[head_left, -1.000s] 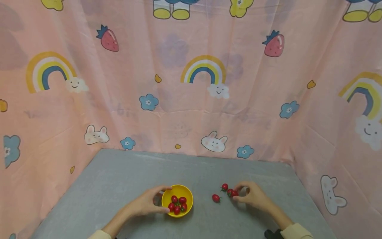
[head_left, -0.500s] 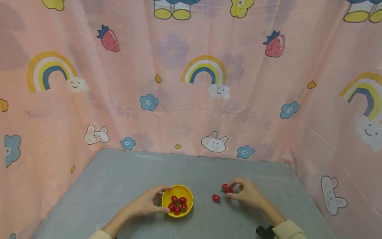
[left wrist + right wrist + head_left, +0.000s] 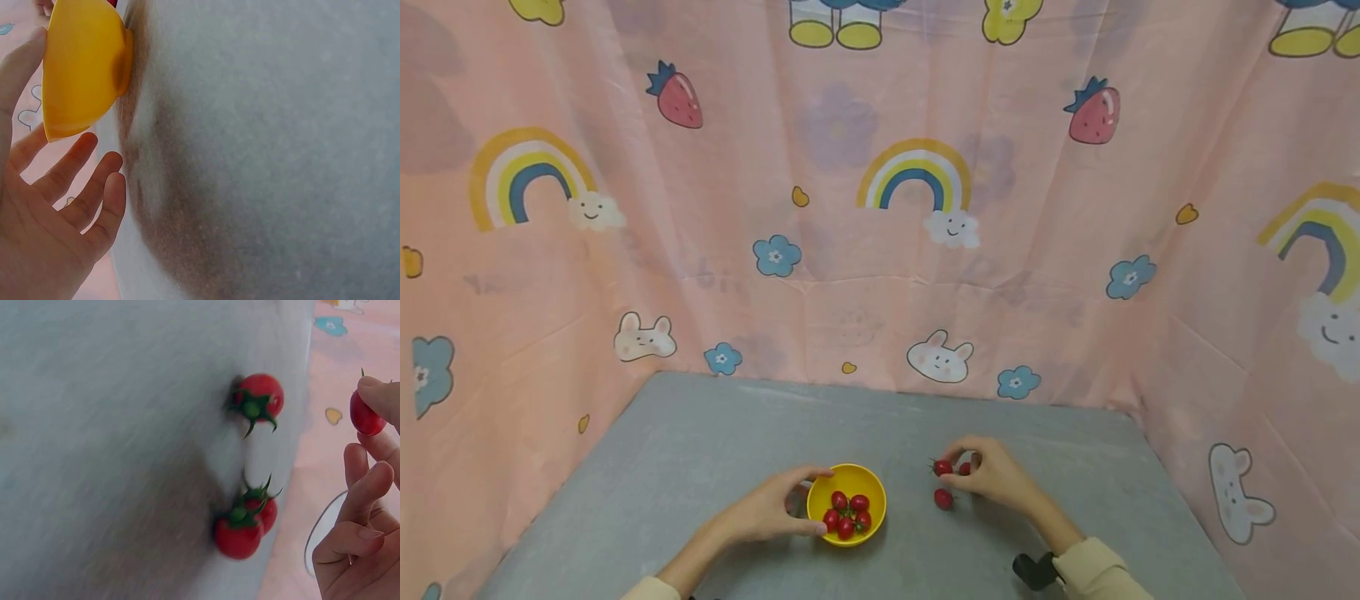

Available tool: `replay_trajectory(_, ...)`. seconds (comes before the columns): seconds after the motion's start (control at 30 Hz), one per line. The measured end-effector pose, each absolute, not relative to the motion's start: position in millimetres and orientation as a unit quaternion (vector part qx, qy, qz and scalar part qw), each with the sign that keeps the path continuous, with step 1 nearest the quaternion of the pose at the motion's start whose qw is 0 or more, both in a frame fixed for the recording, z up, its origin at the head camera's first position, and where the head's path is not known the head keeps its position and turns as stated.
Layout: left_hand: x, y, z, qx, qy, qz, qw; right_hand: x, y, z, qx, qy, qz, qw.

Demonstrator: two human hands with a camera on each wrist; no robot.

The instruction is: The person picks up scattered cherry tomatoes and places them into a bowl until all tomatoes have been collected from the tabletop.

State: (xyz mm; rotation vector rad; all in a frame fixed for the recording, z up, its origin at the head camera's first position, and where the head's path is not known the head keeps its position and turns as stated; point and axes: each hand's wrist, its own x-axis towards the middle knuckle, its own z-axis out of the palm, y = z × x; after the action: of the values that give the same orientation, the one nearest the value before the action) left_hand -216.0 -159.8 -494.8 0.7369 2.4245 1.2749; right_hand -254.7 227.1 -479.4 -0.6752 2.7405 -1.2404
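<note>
A small yellow bowl [image 3: 855, 477] stands on the grey table with several red cherry tomatoes [image 3: 846, 527] in it. My left hand [image 3: 772, 505] holds the bowl from its left, thumb and index finger at the rim; the other fingers spread below the bowl in the left wrist view. Between thumb and fingertip, my right hand [image 3: 996, 475] pinches a cherry tomato [image 3: 367, 414], raised off the table. Under and beside that hand lie a lone tomato [image 3: 259, 399] and two close together, the front tomato [image 3: 237, 539] partly covering the tomato [image 3: 267, 514] behind.
The grey table [image 3: 760, 425] is bounded at the back and sides by a pink patterned curtain [image 3: 820, 317]. A black device [image 3: 1034, 572] is at the right wrist, by a cream sleeve [image 3: 1093, 571].
My right hand has moved left with the pinched cherry tomato, from the right end of the loose group toward the bowl. The left hand and bowl have stayed put.
</note>
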Motion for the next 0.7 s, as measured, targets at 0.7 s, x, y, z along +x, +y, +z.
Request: replay_trajectory(0.7, -217, -160, -497, 0.251, 0.851, 0.436, 0.150, -261, 168, -468, -0.267, 0.868, -0.415, 0.046)
